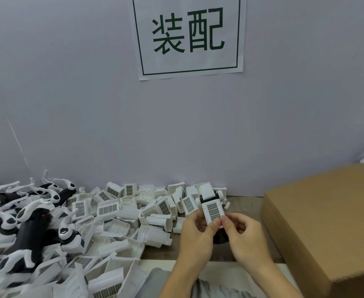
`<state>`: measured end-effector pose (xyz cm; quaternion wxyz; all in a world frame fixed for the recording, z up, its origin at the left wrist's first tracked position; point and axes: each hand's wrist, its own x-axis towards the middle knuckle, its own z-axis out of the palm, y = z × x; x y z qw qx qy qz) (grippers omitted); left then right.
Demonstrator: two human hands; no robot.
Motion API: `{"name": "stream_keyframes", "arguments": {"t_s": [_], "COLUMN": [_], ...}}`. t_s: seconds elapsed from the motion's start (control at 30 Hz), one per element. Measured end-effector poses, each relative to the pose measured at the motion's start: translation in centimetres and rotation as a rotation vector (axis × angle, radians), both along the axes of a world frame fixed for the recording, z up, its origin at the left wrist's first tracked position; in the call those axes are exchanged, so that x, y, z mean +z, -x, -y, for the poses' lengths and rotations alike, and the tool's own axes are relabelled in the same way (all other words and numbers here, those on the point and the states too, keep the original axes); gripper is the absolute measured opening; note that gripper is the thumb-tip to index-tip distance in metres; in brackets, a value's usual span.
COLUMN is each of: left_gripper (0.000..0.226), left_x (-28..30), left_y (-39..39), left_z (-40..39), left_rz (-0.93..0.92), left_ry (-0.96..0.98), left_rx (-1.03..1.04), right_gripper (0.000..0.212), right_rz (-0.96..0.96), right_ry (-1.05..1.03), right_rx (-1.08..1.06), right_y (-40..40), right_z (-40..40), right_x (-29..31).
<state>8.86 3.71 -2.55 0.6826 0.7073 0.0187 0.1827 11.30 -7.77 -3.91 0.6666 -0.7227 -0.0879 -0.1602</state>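
I hold one white grille piece point(213, 209) over the table point(247, 203); my left hand point(195, 235) and right hand point(244, 235) both pinch its lower end with curled fingers. I judge that much work is left, because the pile of loose parts point(123, 214) beside it is large.

My left hand point(195, 235): fingers curled, thumb pinching. My right hand point(246, 235): same pose, thumbs almost meeting.

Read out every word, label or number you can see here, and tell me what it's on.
"装配", dark green inside a green frame, on the paper sheet on the wall.
No print shows on the cardboard box, the pile of parts, or the grille part pinched by the left hand and right hand.
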Motion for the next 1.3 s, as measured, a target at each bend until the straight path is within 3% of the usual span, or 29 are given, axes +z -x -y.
{"name": "stream_keyframes", "arguments": {"t_s": [0.37,0.5,0.6,0.7,0.77,0.87,1.0,1.1,1.17,1.23,1.3], "left_gripper": [0.028,0.033,0.032,0.037,0.038,0.039,0.044,0.033,0.009,0.019,0.028], "left_x": [-0.1,0.0,0.1,0.1,0.4,1.3,1.7,2.2,2.8,2.9,2.9], "left_y": [0.1,0.0,-0.2,-0.3,-0.2,0.0,0.1,0.1,0.3,0.4,0.6], "left_z": [-0.1,-0.2,-0.3,-0.5,-0.5,-0.6,-0.9,-2.0,-2.6,-2.9,-3.2], "left_rz": [-0.042,-0.065,-0.114,-0.172,-0.206,-0.210,-0.123,-0.031,-0.034,-0.074,-0.075], "left_ry": [0.117,0.209,0.275,0.403,0.501,0.512,0.243,0.129,0.194,0.249,0.240], "left_rx": [-0.010,0.019,0.064,0.116,0.059,-0.011,0.122,0.219,0.050,-0.175,-0.265], "right_gripper": [0.023,0.017,0.019,0.054,0.065,0.047,0.022,0.025,0.032,0.036,0.034], "right_rz": [0.038,0.082,0.196,0.241,0.219,0.191,-0.060,-0.165,-0.208,-0.255,-0.315], "right_ry": [-0.008,0.023,0.196,0.541,0.609,0.412,0.065,-0.106,-0.168,-0.241,-0.323], "right_rx": [0.047,0.081,0.072,0.055,0.034,-0.029,-0.042,0.010,0.057,0.115,0.143], "right_y": [0.5,1.2,1.8,1.9,1.9,1.6,1.1,1.2,1.3,1.2,1.2], "right_z": [0.4,-0.3,-0.3,-0.2,-0.6,-0.3,1.1,1.6,1.6,1.6,1.7], "right_x": [0.7,1.0,1.3,1.0,1.0,1.3,1.5,1.7,2.0,2.1,2.0]}}
